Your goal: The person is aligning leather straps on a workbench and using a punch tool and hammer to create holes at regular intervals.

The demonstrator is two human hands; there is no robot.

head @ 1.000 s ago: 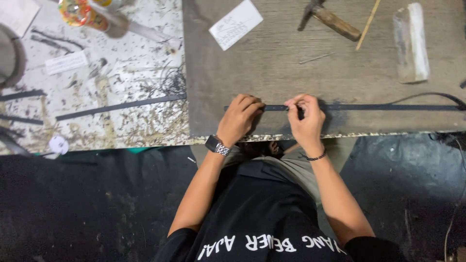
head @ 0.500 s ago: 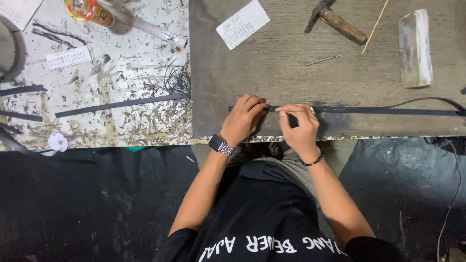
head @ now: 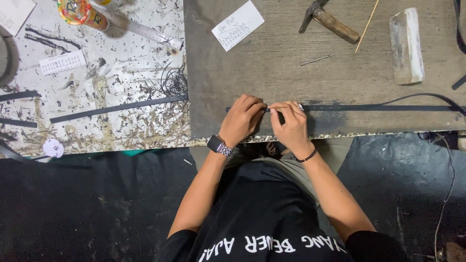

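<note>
Grey workboard point(head: 272, 73), both hands, left hand point(head: 241, 121) and right hand point(head: 290, 125), pinching black strip point(head: 378, 107), fingertips hiding its middle.

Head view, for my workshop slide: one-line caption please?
Both hands, left and right, pinch a black strip on a worn board.

Two hands, the left hand point(head: 241, 120) and the right hand point(head: 290, 125), meet fingertip to fingertip on one long black strip point(head: 378, 107). Beyond the fingers lie one hammer point(head: 330, 22), one nail point(head: 317, 59), one thin stick point(head: 367, 25), one pale block point(head: 407, 46) and one white card point(head: 238, 19).
</note>
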